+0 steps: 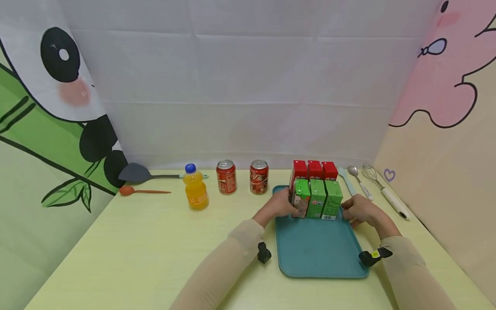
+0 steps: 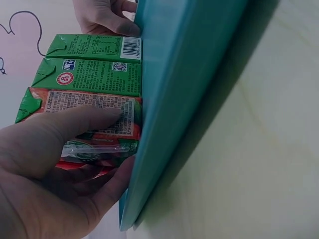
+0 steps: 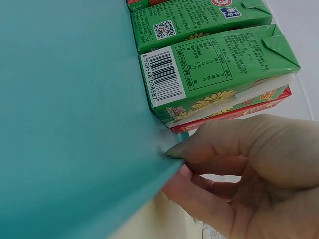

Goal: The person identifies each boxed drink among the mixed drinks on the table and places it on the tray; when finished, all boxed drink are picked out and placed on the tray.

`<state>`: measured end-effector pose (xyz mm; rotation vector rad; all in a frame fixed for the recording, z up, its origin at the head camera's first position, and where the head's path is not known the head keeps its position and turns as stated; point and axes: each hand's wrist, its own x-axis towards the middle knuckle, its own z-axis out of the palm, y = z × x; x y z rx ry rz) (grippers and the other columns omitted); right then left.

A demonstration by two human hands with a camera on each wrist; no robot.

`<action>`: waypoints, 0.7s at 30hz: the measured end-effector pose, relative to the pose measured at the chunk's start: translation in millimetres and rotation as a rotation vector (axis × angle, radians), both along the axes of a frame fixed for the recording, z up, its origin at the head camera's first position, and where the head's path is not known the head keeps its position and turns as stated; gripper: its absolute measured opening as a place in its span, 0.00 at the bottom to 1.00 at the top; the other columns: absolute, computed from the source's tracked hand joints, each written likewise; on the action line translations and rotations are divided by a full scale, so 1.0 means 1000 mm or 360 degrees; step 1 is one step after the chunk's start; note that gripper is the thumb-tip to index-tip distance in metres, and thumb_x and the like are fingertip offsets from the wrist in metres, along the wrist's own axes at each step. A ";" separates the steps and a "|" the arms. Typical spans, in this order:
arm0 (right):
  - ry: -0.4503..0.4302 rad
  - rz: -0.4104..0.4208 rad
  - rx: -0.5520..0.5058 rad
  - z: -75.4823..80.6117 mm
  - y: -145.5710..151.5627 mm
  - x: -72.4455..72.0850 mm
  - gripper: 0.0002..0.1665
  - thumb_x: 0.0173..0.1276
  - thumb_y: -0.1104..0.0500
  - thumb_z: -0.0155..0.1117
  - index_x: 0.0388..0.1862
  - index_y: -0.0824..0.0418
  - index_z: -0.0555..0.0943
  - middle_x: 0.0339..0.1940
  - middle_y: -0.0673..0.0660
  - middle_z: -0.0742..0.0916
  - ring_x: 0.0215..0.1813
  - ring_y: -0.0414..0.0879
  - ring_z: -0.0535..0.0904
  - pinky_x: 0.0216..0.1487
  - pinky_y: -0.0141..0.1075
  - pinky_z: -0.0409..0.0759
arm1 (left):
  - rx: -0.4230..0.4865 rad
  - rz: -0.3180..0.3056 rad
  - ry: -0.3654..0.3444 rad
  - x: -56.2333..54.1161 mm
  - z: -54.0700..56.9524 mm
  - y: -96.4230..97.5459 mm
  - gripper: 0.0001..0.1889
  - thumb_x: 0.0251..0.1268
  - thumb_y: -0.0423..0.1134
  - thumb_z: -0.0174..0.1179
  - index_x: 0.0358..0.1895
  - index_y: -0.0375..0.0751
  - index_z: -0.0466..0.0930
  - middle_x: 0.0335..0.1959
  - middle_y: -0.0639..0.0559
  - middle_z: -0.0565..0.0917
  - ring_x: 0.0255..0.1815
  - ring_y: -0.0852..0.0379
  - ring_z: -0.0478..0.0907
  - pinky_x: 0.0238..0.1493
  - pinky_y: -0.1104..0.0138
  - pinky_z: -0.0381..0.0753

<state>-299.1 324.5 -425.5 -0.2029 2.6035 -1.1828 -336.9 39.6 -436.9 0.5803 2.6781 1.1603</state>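
On the far part of a teal tray (image 1: 315,252) stand drink cartons in two rows. Three green cartons (image 1: 317,199) form the front row, with three red cartons (image 1: 314,168) behind. My left hand (image 1: 285,204) grips the leftmost front carton (image 2: 92,127), which has a red-and-green face and a straw on its side. Its thumb lies across the printed face and its fingers reach round the side, partly hidden. At the tray's right rim, my right hand (image 1: 363,210) pinches the edge between thumb and fingers (image 3: 199,194), just beside the rightmost green carton.
Left of the tray stand two red cola cans (image 1: 226,177) and an orange juice bottle (image 1: 196,189). A spatula (image 1: 134,173) and an orange spoon (image 1: 127,190) lie farther left. On the right lie a whisk (image 1: 393,202), a metal spoon (image 1: 353,172) and a pale blue utensil (image 1: 346,180).
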 end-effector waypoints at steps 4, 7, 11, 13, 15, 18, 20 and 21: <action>-0.0005 0.0003 -0.0004 0.000 0.001 0.000 0.30 0.64 0.71 0.59 0.63 0.87 0.67 0.62 0.82 0.74 0.44 0.53 0.81 0.39 0.47 0.87 | -0.0002 -0.0001 -0.0005 0.000 0.001 0.000 0.32 0.52 0.38 0.77 0.58 0.34 0.71 0.51 0.44 0.80 0.51 0.51 0.78 0.54 0.58 0.80; -0.0002 0.0008 -0.0004 0.000 0.001 0.000 0.30 0.64 0.71 0.59 0.63 0.87 0.67 0.62 0.82 0.74 0.46 0.54 0.81 0.39 0.47 0.87 | -0.0017 0.0004 -0.0008 0.001 0.002 0.000 0.31 0.53 0.38 0.77 0.58 0.34 0.72 0.51 0.44 0.80 0.50 0.52 0.78 0.54 0.58 0.80; -0.0001 0.0009 -0.0017 0.000 0.001 0.001 0.30 0.64 0.71 0.58 0.62 0.88 0.67 0.62 0.82 0.74 0.44 0.53 0.80 0.39 0.47 0.87 | -0.0018 0.0011 -0.0016 0.002 0.004 0.000 0.31 0.53 0.37 0.77 0.58 0.34 0.72 0.51 0.44 0.80 0.51 0.51 0.78 0.54 0.57 0.80; -0.0006 0.0006 -0.0027 0.000 0.001 0.000 0.30 0.64 0.71 0.58 0.63 0.88 0.67 0.62 0.82 0.74 0.43 0.51 0.79 0.39 0.47 0.87 | -0.0006 0.0017 -0.0021 0.002 0.003 0.000 0.32 0.53 0.37 0.77 0.59 0.34 0.71 0.52 0.44 0.80 0.53 0.50 0.78 0.55 0.57 0.80; -0.0010 0.0005 -0.0033 -0.001 0.001 0.000 0.30 0.64 0.71 0.58 0.63 0.88 0.67 0.61 0.82 0.74 0.40 0.50 0.78 0.39 0.47 0.87 | 0.0010 0.0024 -0.0024 0.003 0.002 -0.001 0.33 0.53 0.37 0.77 0.60 0.34 0.71 0.53 0.43 0.80 0.54 0.50 0.78 0.56 0.57 0.79; -0.0012 0.0006 -0.0031 -0.002 0.001 -0.001 0.30 0.64 0.71 0.58 0.63 0.87 0.67 0.62 0.82 0.74 0.39 0.49 0.77 0.38 0.46 0.87 | 0.0033 0.0035 -0.0030 0.002 0.000 -0.002 0.34 0.52 0.38 0.77 0.61 0.34 0.70 0.54 0.43 0.80 0.55 0.50 0.78 0.57 0.58 0.79; -0.0010 0.0006 -0.0031 -0.002 0.002 -0.001 0.30 0.64 0.71 0.58 0.63 0.87 0.67 0.62 0.82 0.74 0.38 0.49 0.76 0.39 0.46 0.87 | 0.0051 0.0033 -0.0039 0.002 0.000 -0.001 0.35 0.52 0.38 0.78 0.61 0.34 0.69 0.54 0.44 0.79 0.55 0.50 0.77 0.57 0.58 0.79; -0.0007 0.0005 -0.0029 -0.002 0.002 -0.001 0.30 0.64 0.71 0.58 0.63 0.87 0.67 0.62 0.82 0.74 0.39 0.49 0.77 0.39 0.47 0.87 | 0.0056 0.0030 -0.0040 0.002 0.000 -0.001 0.35 0.52 0.38 0.78 0.61 0.34 0.69 0.54 0.44 0.80 0.55 0.50 0.77 0.56 0.58 0.79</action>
